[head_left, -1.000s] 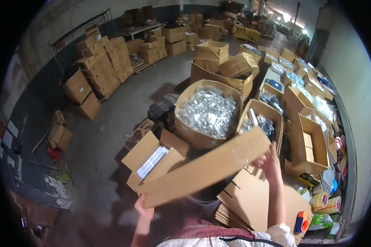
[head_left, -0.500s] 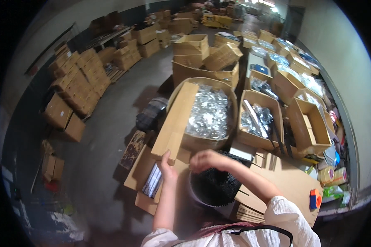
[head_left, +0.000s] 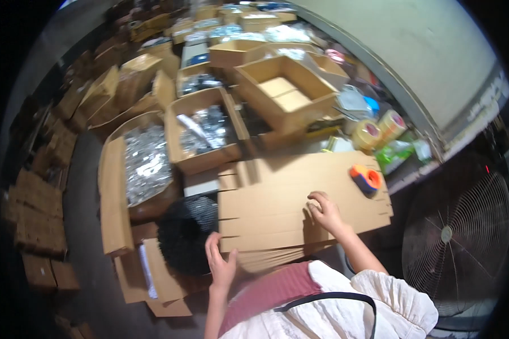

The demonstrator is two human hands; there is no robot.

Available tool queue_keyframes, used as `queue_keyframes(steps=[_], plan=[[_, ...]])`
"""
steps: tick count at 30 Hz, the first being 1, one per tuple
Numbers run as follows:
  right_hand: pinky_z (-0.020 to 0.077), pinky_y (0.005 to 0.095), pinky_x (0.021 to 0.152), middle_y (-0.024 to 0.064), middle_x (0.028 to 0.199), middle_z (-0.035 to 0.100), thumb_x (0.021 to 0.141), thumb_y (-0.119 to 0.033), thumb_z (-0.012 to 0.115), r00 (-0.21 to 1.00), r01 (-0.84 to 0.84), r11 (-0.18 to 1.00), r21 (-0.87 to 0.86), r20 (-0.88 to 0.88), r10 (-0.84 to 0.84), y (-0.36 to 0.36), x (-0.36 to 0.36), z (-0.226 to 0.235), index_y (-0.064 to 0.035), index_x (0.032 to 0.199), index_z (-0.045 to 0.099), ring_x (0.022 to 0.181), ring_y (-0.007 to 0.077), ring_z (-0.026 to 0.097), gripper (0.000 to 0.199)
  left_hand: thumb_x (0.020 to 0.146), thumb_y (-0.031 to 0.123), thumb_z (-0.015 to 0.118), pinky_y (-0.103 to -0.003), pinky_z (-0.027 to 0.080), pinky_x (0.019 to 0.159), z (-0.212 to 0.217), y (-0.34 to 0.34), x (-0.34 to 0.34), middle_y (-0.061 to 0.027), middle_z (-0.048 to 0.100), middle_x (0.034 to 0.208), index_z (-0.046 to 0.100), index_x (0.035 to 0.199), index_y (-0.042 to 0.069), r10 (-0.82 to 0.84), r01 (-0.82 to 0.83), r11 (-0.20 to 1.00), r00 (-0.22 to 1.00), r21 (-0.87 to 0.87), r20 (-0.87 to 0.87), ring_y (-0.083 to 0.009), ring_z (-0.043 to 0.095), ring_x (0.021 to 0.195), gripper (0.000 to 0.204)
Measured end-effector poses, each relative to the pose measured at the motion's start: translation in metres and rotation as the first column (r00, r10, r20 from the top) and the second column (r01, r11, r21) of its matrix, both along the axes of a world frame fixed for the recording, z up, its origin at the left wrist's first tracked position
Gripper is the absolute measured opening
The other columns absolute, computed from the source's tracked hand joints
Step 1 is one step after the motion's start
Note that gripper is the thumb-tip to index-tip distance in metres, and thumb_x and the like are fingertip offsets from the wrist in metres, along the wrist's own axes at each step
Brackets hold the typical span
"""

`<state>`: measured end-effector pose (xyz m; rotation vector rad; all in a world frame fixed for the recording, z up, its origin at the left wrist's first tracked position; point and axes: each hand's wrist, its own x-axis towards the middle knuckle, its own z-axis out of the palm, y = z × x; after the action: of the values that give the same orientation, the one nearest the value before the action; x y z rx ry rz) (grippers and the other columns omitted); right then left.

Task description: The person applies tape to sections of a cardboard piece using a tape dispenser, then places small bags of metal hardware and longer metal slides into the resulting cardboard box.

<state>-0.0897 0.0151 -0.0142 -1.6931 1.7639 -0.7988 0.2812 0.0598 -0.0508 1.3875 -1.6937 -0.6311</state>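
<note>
A stack of flattened brown cardboard sheets (head_left: 299, 192) lies in front of me. My right hand (head_left: 324, 212) rests on the top sheet near its front edge, fingers curled, touching the cardboard. My left hand (head_left: 221, 265) is at the stack's lower left corner, fingers spread against the sheet edges. An orange tape dispenser (head_left: 366, 178) sits on the stack's right end, apart from both hands. A black round object (head_left: 186, 233) stands just left of the stack, close to my left hand.
Open cardboard boxes with silvery bagged parts (head_left: 147, 161) (head_left: 206, 130) stand behind the stack; an open box with nothing visible inside (head_left: 285, 93) is farther back. Tape rolls (head_left: 378, 127) lie at right. A large floor fan (head_left: 458, 243) stands at right. Stacked boxes (head_left: 37, 209) line the left.
The view has swung right toward the flat cardboard stack. The long cardboard sheet I held up is out of my hands. Both hands have come down onto the stack.
</note>
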Motion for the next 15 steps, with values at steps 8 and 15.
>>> queue_keyframes(steps=[8, 15], plan=[[0.0205, 0.0657, 0.117, 0.0327, 0.16, 0.019, 0.078, -0.009, 0.072, 0.777, 0.314, 0.913, -0.262, -0.481, -0.405, 0.092, -0.179, -0.038, 0.0009, 0.149, 0.039, 0.148, 0.0503, 0.021, 0.079, 0.057, 0.066, 0.088, -0.065, 0.026, 0.114, 0.005, -0.009, -0.11, -0.0387, 0.005, 0.162, 0.013, 0.161, 0.0, -0.012, -0.242, 0.92, 0.768, 0.307, 0.641, -0.0526, 0.013, 0.151, 0.144], [0.0178, 0.0655, 0.119, 0.0266, 0.161, 0.024, 0.08, -0.011, 0.073, 0.818, 0.264, 0.907, -0.329, -0.422, -0.391, 0.055, -0.248, -0.031, -0.0105, 0.149, 0.045, 0.148, 0.0488, 0.022, 0.075, 0.051, 0.069, 0.089, -0.069, 0.02, 0.116, 0.002, 0.031, -0.133, -0.0473, -0.001, 0.157, 0.005, 0.163, 0.006, -0.145, -0.22, 0.902, 0.657, 0.371, 0.74, -0.0607, 0.006, 0.149, 0.154]])
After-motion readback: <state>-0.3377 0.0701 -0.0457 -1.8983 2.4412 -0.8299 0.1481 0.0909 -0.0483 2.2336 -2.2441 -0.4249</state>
